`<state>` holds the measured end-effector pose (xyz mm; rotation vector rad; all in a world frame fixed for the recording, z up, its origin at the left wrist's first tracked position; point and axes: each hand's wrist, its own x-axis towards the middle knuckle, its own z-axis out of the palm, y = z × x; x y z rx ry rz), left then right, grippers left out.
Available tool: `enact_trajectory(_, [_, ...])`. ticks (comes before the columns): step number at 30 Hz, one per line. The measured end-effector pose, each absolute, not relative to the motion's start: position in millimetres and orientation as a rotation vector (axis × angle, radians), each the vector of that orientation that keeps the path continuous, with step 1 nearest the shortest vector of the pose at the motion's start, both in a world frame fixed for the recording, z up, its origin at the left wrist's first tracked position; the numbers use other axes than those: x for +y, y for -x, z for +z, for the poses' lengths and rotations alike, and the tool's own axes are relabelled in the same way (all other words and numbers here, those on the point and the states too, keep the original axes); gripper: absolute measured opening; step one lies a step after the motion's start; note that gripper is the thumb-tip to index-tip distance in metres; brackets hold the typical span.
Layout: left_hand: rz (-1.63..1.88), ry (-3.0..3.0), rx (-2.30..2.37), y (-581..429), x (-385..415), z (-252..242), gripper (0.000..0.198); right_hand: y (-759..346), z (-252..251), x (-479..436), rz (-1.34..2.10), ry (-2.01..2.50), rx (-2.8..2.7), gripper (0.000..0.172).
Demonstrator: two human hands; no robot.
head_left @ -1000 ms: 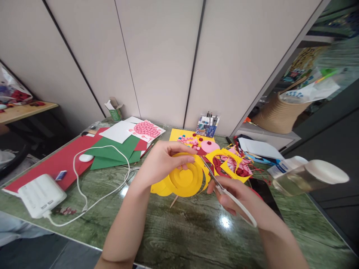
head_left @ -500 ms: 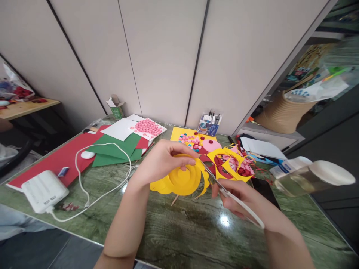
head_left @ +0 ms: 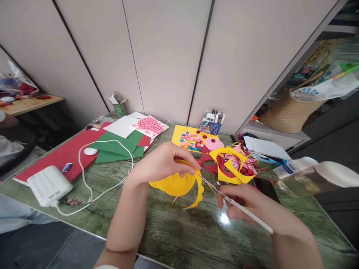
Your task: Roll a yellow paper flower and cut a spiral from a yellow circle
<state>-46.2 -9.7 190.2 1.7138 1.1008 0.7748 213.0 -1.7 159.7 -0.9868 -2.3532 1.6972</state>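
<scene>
My left hand [head_left: 175, 158] pinches a yellow paper spiral [head_left: 179, 185] between thumb and fingers, above the table. A scalloped outer strip [head_left: 199, 194] curls down from its right side. My right hand [head_left: 241, 201] is closed around white-handled scissors [head_left: 235, 203], and their blades point up-left to the paper's edge near my left fingertips. Whether the blades are apart is hard to make out. Below the spiral, the tip of a small wooden stick [head_left: 175, 200] shows on the table.
Yellow paper offcuts [head_left: 220, 168] lie beyond my right hand, beside a dark phone [head_left: 266, 188]. Pink and blue pompoms [head_left: 190, 142] sit on yellow paper. A white cable [head_left: 84, 175] runs from a power bank [head_left: 49, 185] at left. A bottle [head_left: 303, 181] stands at right.
The yellow spiral has turned and tilted in my left hand, so its face shows less. The cut strip hangs lower and closer in. The scissors stay by the paper's edge.
</scene>
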Motion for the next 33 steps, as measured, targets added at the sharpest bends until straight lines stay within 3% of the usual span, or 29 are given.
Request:
enact_trajectory(9, [0.665, -1.799, 1.076, 47.5, -10.5, 193.7, 0.014, -215.7, 157.9, 1.1, 1.588, 1.01, -2.516, 0.046])
enact_trajectory(27, [0.544, -1.911, 1.022, 46.4, -7.9, 192.3, 0.018, -214.6, 155.9, 2.2, 1.486, 1.066, -2.632, 0.028])
enact_trajectory(33, [0.716, -1.815, 1.111, 45.5, -8.2, 191.6, 0.013, -214.3, 155.8, 2.1, 1.672, 1.077, -2.386, 0.044])
